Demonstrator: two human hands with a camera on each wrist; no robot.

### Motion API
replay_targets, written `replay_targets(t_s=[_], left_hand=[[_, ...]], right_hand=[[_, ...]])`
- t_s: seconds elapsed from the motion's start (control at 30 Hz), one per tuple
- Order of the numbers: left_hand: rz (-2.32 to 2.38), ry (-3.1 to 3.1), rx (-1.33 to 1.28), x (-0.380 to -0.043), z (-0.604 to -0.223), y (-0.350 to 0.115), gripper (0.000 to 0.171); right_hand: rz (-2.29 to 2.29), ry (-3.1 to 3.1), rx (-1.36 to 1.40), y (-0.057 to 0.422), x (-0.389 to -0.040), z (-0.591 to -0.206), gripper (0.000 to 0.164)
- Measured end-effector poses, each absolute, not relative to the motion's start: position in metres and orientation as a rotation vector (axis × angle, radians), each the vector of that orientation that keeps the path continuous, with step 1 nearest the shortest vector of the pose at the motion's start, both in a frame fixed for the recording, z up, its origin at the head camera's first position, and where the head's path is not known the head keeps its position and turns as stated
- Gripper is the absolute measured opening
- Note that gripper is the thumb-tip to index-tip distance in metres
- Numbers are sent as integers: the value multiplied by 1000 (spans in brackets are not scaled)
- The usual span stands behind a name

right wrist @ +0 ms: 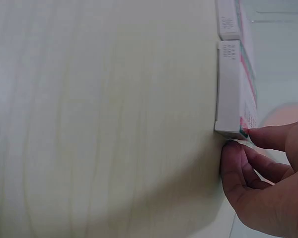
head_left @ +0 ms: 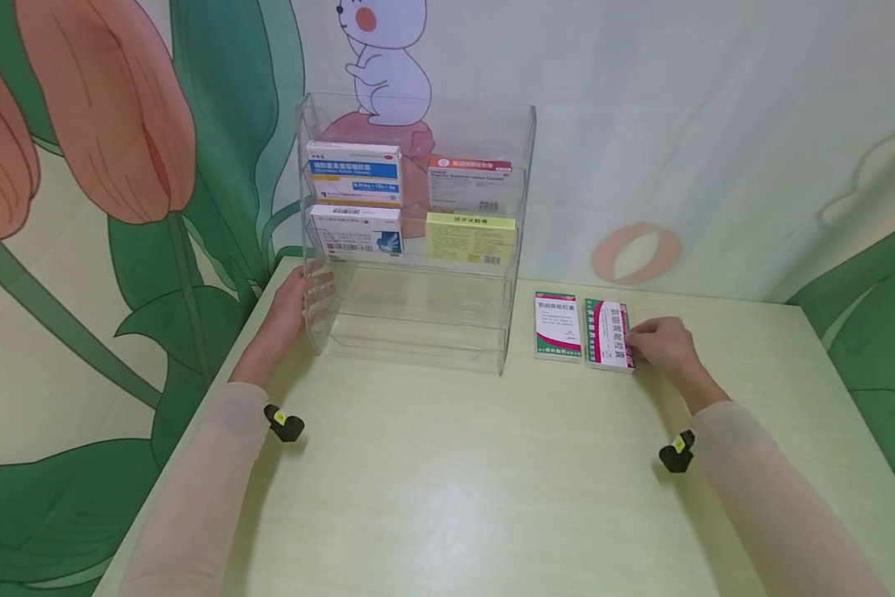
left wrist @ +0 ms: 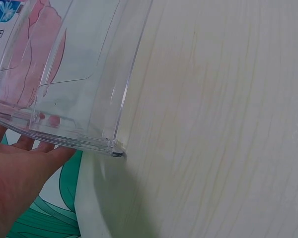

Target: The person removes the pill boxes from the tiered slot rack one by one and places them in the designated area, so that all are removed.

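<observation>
A: Take the middle of the table (head_left: pixel 447 497) as the clock's centre, with the backdrop (head_left: pixel 716 166) at twelve. Where are the two hands?

B: Well apart. The left hand (head_left: pixel 286 307) is over at ten, touching the left side of the clear rack (head_left: pixel 417 352). Its fingers look fairly straight; I can see fingertips through the plastic.

A: And the right hand (head_left: pixel 667 348)?

B: Out at two, at the right box (head_left: pixel 609 336). The fingers are curled and the thumb touches that box's three o'clock edge. Whether they truly pinch it, I cannot tell from here.

A: Where does that box lie?

B: On the table at about half past one, printed side up. The left box (head_left: pixel 557 327) lies just beside it, with a narrow gap between. Both are white with green and pink trim, and both sit off the rack's four o'clock.

A: What's in the rack itself?

B: Four more. A blue-and-white box (head_left: pixel 355 174) leans at its ten, a red-topped box (head_left: pixel 469 184) at its two. Below those, a white box (head_left: pixel 356 232) stands on the left and a yellow box (head_left: pixel 469 240) on the right.

A: And those black things?

B: One gadget (head_left: pixel 286 426) by each wrist: the first at nine, the other at three.
</observation>
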State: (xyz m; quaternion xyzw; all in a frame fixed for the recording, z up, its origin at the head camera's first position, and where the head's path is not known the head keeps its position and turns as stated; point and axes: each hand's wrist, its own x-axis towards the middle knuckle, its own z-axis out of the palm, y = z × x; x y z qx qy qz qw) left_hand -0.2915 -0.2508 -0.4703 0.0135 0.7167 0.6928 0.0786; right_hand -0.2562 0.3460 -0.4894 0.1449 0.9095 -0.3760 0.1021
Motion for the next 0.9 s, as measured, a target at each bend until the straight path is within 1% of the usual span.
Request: replay_targets(t_s=[0.1,0.17,0.47,0.7,0.9], left_hand=[[2090,2122,57,-291,-470,-250,59],[2095,2122,58,-291,-470,-249,58],[2081,2131,48,-291,-471,-252,58],[2082,2145,42,-289,-472,-253,58],[2104,2132,52,-290,-472,-251,56]], right_hand=[[-1103,2712,399,345,-254,-490,42],[-1099,2728,393,345,-253,-491,41],[-1101,2746,373,342,-253,-493,43],[-1091,2759,410,338,-252,-495,43],[-1082,2822,418,337,-248,-490,44]])
